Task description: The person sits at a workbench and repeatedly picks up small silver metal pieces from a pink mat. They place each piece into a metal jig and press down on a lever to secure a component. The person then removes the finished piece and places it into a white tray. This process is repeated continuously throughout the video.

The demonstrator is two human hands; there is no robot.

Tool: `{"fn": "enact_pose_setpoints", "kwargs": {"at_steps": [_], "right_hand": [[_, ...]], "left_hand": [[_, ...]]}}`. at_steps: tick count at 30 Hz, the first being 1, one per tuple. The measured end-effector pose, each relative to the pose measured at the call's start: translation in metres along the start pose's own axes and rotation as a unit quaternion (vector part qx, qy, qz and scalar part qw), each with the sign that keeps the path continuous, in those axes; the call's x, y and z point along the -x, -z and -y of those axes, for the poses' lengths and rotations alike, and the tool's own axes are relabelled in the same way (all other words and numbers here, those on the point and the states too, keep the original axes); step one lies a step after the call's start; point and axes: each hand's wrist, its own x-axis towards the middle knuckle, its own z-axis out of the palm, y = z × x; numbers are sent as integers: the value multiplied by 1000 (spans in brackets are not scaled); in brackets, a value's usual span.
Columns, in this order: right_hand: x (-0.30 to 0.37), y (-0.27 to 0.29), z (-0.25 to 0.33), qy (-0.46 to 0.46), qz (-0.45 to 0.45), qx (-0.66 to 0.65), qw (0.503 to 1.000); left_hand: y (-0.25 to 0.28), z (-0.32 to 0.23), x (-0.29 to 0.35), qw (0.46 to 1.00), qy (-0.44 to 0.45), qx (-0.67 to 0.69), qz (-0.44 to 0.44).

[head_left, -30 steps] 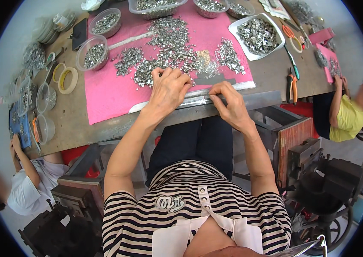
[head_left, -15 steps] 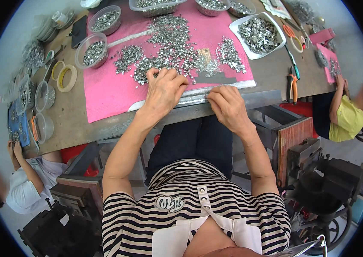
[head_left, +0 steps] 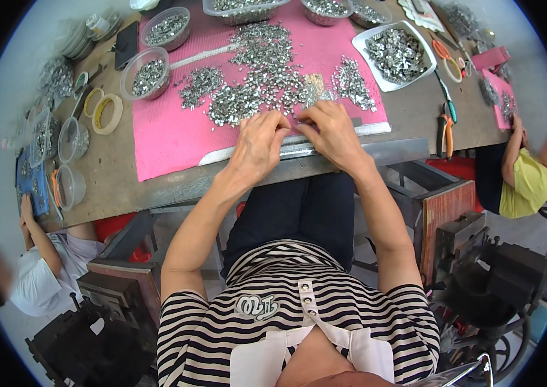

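While the desk (head_left: 109, 164) is supporting the whole layout, a pink mat (head_left: 170, 142) is covering its middle portion up to near the front edge. At the right edge of the mat, a white square dish (head_left: 368, 64) is holding a heap of shiny metal pieces. Over the front of the mat, the left hand (head_left: 257, 138) and the right hand (head_left: 331, 132) are facing each other, fingers bent and fingertips drawn close together; whether either hand is gripping a part cannot be told, as the fingers are hiding the point of contact. At the left edge of the mat, a clear round tub (head_left: 126, 77) is containing more metal pieces. To the right of the dish's near corner, orange-and-black pliers (head_left: 445, 132) are lying on the desk. Left of the mat, a tape roll (head_left: 117, 114) is lying flat. Between the hands, a narrow silver strip (head_left: 297, 151) is lying along the desk's front edge, partly covered. Just beyond the fingertips, small loose metal pieces (head_left: 257, 90) are spreading across the mat in a broad pile.
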Motion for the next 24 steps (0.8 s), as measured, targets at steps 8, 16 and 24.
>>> {"fn": "enact_pose_setpoints", "kwargs": {"at_steps": [8,16,24], "right_hand": [[4,8,-13,-91,28,-77,993],[0,-2,-15,-41,38,-47,997],[11,12,-21,-71,26,-47,996]], "left_hand": [[-10,-24,13,998,4,61,2],[-21,-29,12,999,-45,12,-5],[-31,-31,12,998,-61,-19,-21]]}}
